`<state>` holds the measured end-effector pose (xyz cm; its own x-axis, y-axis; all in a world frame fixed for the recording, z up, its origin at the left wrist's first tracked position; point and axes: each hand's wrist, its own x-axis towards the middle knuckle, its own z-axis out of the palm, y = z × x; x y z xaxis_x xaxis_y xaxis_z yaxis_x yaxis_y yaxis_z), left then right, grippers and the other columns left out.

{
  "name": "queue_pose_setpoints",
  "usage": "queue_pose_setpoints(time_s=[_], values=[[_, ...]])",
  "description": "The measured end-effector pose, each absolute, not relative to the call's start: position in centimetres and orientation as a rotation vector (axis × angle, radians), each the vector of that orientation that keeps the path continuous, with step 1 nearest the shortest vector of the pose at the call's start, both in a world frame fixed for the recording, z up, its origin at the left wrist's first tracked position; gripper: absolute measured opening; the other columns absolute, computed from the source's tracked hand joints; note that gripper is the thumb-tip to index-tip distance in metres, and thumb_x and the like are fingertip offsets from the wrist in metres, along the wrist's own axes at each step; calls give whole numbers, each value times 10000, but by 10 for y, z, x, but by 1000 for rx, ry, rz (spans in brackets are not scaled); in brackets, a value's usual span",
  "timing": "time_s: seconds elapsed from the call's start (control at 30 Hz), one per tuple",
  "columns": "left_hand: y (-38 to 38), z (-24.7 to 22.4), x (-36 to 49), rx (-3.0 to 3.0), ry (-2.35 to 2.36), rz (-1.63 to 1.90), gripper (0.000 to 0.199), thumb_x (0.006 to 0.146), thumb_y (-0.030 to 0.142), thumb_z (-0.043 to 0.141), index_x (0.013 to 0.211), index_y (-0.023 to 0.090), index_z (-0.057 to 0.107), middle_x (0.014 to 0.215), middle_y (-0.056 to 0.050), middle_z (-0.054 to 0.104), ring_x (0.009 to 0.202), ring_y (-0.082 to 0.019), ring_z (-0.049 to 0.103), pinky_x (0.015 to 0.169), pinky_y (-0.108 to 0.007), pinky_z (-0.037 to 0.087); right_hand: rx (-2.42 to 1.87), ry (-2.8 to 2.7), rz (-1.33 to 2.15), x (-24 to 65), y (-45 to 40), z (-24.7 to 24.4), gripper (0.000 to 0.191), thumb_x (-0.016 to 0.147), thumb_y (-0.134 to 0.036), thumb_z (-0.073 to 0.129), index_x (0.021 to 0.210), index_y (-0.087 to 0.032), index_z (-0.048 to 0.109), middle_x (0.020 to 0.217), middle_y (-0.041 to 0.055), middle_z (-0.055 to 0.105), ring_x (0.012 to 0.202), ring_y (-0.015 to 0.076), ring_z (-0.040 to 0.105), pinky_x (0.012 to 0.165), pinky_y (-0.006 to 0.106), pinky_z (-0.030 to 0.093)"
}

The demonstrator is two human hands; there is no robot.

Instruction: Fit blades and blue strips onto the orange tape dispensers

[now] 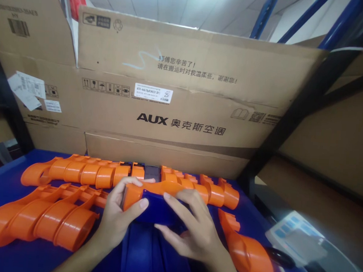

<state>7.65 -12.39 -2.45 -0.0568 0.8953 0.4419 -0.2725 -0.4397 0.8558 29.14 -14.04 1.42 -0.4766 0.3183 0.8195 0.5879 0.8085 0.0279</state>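
Observation:
In front of me, both hands are on an orange-and-blue plastic part (156, 206), an orange shell with a dark blue panel on its near face. My left hand (118, 212) grips the orange left end, its thumb pressed on the front by the blue panel. At the other end, my right hand (194, 224) holds the part, an index fingertip on the blue panel and the thumb at its lower edge. Beyond them stands a row of orange cup-shaped plastic parts (89, 174). A similar group of orange parts (74, 228) lies to the left of my left hand.
The orange parts rest on a blue work surface (104, 263). A single orange part (254, 257) lies at right, near a light-coloured device with a blue-and-white panel (297, 235). Large cardboard (180, 148) walls the back, and a dark frame post (281, 130) slants up at right.

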Motion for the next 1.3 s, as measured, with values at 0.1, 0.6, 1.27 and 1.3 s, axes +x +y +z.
queue_pose_setpoints(time_s=[0.1,0.6,1.27,1.3], values=[[-122,-24,75,1276,673,1585,412,809,342,799,1165,268,606,1299,-106,702,1170,-314,684,982,-448,553,-672,-2120,-368,292,-139,13,672,827,-284,810,1435,-185,541,1092,140,656,977,294,654,860,471,580],[-150,3,89,2948,930,1530,817,877,230,713,1579,110,313,1553,-191,476,1490,-354,361,1209,-529,377,-937,-984,1014,274,-126,-17,531,938,-638,570,1214,-219,743,1176,62,778,1286,306,625,1061,447,542],[-156,-36,-72,3037,1194,786,818,805,313,714,1550,264,380,1455,-125,620,1327,-369,583,1110,-565,467,-834,-1272,843,283,-129,13,664,1043,-610,261,830,-253,779,880,51,710,926,249,608,869,361,446],[-156,-39,-71,3026,1199,759,821,808,315,708,1556,270,372,1458,-123,618,1316,-366,594,1104,-561,471,-821,-1267,849,283,-128,13,666,1045,-605,259,822,-253,778,869,52,707,911,248,607,859,362,451]])
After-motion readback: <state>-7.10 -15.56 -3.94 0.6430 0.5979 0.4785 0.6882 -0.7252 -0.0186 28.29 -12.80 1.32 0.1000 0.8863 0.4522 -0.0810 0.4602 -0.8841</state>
